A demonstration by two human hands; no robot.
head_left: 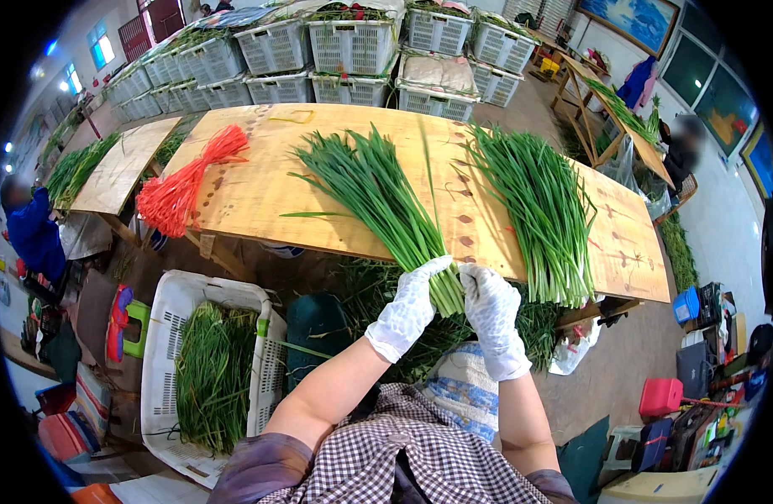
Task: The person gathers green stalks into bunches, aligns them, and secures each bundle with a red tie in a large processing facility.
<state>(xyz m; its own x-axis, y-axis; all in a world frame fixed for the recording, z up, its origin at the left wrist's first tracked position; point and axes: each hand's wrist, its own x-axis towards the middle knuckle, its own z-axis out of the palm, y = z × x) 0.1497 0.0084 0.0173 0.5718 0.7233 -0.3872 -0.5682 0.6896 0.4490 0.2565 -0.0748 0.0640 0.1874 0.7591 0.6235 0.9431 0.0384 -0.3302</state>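
Observation:
A bunch of long green garlic chives (pixel 374 189) lies slantwise on the wooden table (pixel 269 181), its pale stem ends sticking out past the near edge. My left hand (pixel 410 309), in a thin white glove, is closed around the stems just above those ends. Close by on the right, my right hand (pixel 492 317), gloved the same way, has its fingers pinched together beside the stem ends. What sits between those fingers is hidden. One thin stalk (pixel 430 172) stands apart from the bunch, pointing away. Further right lies a larger pile of chives (pixel 533 202).
Red plastic strips (pixel 193 178) lie bundled at the table's left. Below, a white basket (pixel 161 336) holds more greens (pixel 214 370). Stacked white crates (pixel 349 46) stand behind the table. Other people sit at far left (pixel 34 231) and far right (pixel 682 155).

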